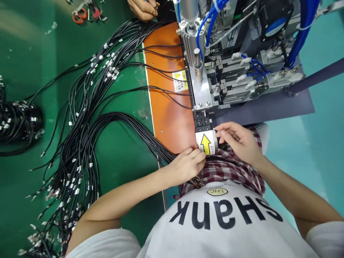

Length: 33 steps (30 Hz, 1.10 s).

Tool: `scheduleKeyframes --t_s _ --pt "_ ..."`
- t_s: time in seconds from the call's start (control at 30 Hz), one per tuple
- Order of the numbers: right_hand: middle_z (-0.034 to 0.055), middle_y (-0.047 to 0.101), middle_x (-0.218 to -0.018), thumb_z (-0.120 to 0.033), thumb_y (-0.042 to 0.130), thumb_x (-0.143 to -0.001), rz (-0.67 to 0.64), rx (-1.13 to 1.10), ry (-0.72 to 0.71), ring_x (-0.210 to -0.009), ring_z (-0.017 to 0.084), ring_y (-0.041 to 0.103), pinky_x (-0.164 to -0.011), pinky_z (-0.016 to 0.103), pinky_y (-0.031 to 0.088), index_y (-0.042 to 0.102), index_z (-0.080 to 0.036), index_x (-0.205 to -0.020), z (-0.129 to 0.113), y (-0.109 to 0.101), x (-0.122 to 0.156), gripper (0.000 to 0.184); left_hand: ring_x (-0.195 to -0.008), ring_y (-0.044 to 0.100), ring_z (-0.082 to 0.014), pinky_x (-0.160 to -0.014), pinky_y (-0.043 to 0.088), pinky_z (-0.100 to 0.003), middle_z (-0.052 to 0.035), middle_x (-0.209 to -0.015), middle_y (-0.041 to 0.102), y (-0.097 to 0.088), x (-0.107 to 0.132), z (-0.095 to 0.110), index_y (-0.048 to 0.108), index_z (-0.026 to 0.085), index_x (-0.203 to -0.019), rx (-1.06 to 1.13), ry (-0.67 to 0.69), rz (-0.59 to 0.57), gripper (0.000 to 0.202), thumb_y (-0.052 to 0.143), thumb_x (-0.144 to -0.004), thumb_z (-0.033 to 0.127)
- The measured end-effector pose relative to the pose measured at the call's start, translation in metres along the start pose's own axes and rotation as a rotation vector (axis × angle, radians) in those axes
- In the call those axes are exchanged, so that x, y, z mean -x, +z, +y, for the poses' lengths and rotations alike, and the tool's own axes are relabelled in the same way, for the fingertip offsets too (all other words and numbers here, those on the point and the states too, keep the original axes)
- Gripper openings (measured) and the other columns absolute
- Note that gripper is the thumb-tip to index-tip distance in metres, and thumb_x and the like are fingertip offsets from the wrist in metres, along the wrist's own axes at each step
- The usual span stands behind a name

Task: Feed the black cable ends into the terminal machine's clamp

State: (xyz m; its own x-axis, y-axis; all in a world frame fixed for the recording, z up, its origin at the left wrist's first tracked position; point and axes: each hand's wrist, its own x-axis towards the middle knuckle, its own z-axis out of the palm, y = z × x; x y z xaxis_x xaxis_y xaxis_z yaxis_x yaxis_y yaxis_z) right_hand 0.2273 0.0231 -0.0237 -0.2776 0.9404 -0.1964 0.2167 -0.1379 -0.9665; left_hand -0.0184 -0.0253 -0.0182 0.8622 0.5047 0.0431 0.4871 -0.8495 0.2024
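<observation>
My left hand [188, 165] is closed around the end of a bundle of black cables [129, 125] at the front edge of the orange plate [166, 107]. Thin coloured wire ends stick out below its fingers. My right hand [239, 141] pinches with curled fingers beside a white block with a yellow arrow label [206, 142], at the front of the metal machine [209, 79]. What the right fingers hold is too small to make out.
Many black cables with metal clips spread over the green table [32, 71]. A coil of black cables [18, 122] lies at the left edge. Another person's hand [142, 9] rests at the top. Orange-handled scissors [80, 15] lie top left. Blue hoses [303, 28] run over the machine.
</observation>
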Motion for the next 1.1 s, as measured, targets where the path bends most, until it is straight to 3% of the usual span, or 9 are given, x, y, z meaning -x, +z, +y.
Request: scheduleKeyframes --t_s 0.07,0.13,0.2,0.33,0.43,0.6,0.7,0.9,1.1 --pt "0.0051 0.072 -0.095 -0.046 0.059 -0.097 0.012 0.011 0.000 -0.077 0.018 0.067 -0.073 0.034 0.056 0.068 -0.024 -0.112 -0.001 -0.001 0.001 0.028 -0.089 0.062 -0.0214 -0.074 0.048 -0.036 -0.0107 -0.100 0.067 0.003 -0.005 0.005 0.066 0.013 -0.097 -0.014 0.023 -0.014 0.018 0.048 -0.099 0.012" --pt "0.0051 0.072 -0.095 -0.044 0.059 -0.098 0.023 0.015 0.011 -0.077 0.018 0.067 -0.074 0.034 0.056 0.068 -0.024 -0.111 -0.002 -0.003 0.003 0.026 -0.085 0.061 -0.0186 -0.075 0.049 -0.033 -0.0084 -0.096 0.067 -0.009 -0.005 0.000 0.064 0.014 -0.097 0.061 -0.014 0.026 0.020 0.045 -0.101 0.013" --pt "0.0050 0.072 -0.096 -0.042 0.058 -0.099 0.008 0.005 0.017 -0.078 0.018 0.067 -0.075 0.034 0.056 0.068 -0.025 -0.113 -0.006 -0.003 0.005 0.024 -0.076 0.059 -0.0150 -0.069 0.049 -0.029 -0.0052 -0.090 0.066 -0.030 -0.001 -0.012 0.062 0.016 -0.106 0.093 -0.124 0.097 0.020 0.042 -0.103 0.016" --pt "0.0053 0.073 -0.105 -0.035 0.066 -0.094 -0.065 0.040 -0.087 -0.085 0.019 0.068 -0.078 0.035 0.056 0.066 -0.027 -0.123 -0.016 0.010 0.000 0.030 -0.065 0.054 -0.0154 -0.058 0.042 -0.029 -0.0027 -0.081 0.063 -0.058 0.016 -0.042 0.060 0.017 -0.111 -0.129 -0.341 0.196 0.017 0.045 -0.102 0.017" --pt "0.0049 0.075 -0.107 -0.033 0.074 -0.087 -0.076 0.060 -0.167 -0.084 0.019 0.070 -0.078 0.036 0.057 0.067 -0.028 -0.123 -0.023 0.026 -0.009 0.038 -0.064 0.054 -0.0157 -0.059 0.043 -0.029 -0.0030 -0.080 0.063 -0.052 0.023 -0.051 0.061 0.017 -0.108 -0.164 -0.400 0.156 0.017 0.045 -0.102 0.017" --pt "0.0043 0.078 -0.094 -0.036 0.069 -0.092 -0.017 0.097 -0.199 -0.081 0.020 0.071 -0.075 0.036 0.058 0.076 -0.025 -0.092 -0.022 0.040 -0.019 0.013 -0.078 0.061 -0.0200 -0.069 0.046 -0.033 -0.0085 -0.092 0.069 -0.034 0.007 -0.040 0.061 0.016 -0.110 -0.070 -0.444 0.136 0.018 0.046 -0.103 0.023" --pt "0.0038 0.076 -0.085 -0.039 0.069 -0.091 0.007 0.015 -0.107 -0.075 0.020 0.071 -0.071 0.035 0.058 0.074 -0.023 -0.088 -0.020 0.037 -0.018 0.017 -0.091 0.064 -0.0235 -0.078 0.051 -0.037 -0.0123 -0.103 0.069 -0.031 -0.015 -0.033 0.059 0.014 -0.117 0.072 -0.438 0.216 0.022 0.047 -0.103 0.026" --pt "0.0022 0.073 -0.082 -0.045 0.066 -0.094 0.003 -0.289 0.066 -0.065 0.014 0.066 -0.062 0.028 0.054 0.072 -0.023 -0.101 -0.019 0.015 -0.017 0.024 -0.089 0.071 -0.0149 -0.080 0.057 -0.027 -0.0050 -0.097 0.074 -0.029 -0.036 -0.038 0.067 0.018 -0.104 0.589 -0.502 0.438 0.015 0.054 -0.102 0.024" --pt "0.0007 0.071 -0.079 -0.043 0.076 -0.086 -0.066 -0.407 0.124 -0.063 0.012 0.062 -0.063 0.027 0.054 0.070 -0.021 -0.094 -0.019 0.014 -0.026 0.024 -0.081 0.074 -0.0140 -0.075 0.059 -0.025 -0.0045 -0.095 0.078 -0.029 -0.039 -0.035 0.071 0.018 -0.105 0.703 -0.586 0.461 0.015 0.059 -0.099 0.026"
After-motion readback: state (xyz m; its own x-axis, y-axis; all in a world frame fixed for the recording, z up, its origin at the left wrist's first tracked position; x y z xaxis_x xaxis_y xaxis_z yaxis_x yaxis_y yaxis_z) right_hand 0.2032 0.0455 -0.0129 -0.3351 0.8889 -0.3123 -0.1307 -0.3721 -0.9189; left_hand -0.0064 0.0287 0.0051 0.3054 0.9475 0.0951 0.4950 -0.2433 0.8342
